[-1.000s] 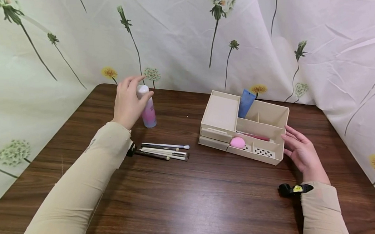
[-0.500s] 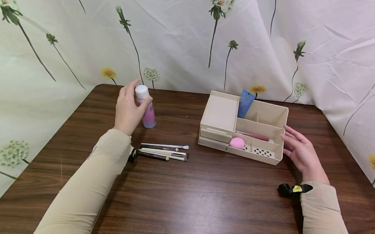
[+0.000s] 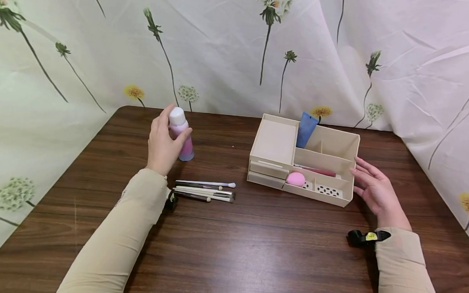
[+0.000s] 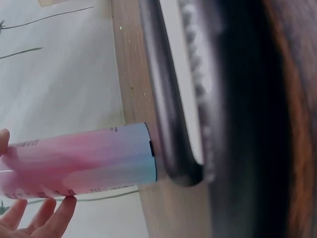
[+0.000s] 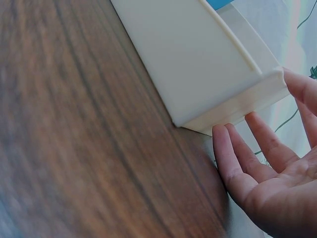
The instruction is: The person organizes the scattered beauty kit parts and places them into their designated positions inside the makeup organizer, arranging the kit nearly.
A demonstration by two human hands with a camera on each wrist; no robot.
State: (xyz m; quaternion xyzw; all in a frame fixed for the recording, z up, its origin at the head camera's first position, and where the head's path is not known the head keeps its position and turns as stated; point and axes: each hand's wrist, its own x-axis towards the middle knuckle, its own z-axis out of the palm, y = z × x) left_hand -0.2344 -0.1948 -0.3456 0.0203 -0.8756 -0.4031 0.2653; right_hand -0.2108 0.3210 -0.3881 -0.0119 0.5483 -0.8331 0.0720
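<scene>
On the left of the table, my left hand (image 3: 162, 147) grips a slim pink-and-blue spray bottle (image 3: 187, 147) with a white cap. The bottle (image 4: 89, 158) lies between thumb and fingers in the left wrist view, its base close to the tabletop. At the right, my right hand (image 3: 382, 191) rests straight fingertips against the side wall of a cream desk organizer (image 3: 275, 140). The right wrist view has these fingers (image 5: 267, 139) touching the organizer's corner wall (image 5: 233, 106). Inside the organizer stand a blue tube (image 3: 306, 129), a pink makeup sponge (image 3: 295, 179) and a dark red stick (image 3: 319, 171).
Several makeup brushes (image 3: 203, 191) lie in a loose bundle on the wooden table (image 3: 252, 255), just right of my left wrist. A white floral cloth (image 3: 224, 43) hangs behind the table's back edge. The organizer has two small drawers (image 3: 268, 180) at its left front.
My left hand has come down along the bottle from around its cap, with thumb and fingers now around its upper body. The right hand stays at the organizer.
</scene>
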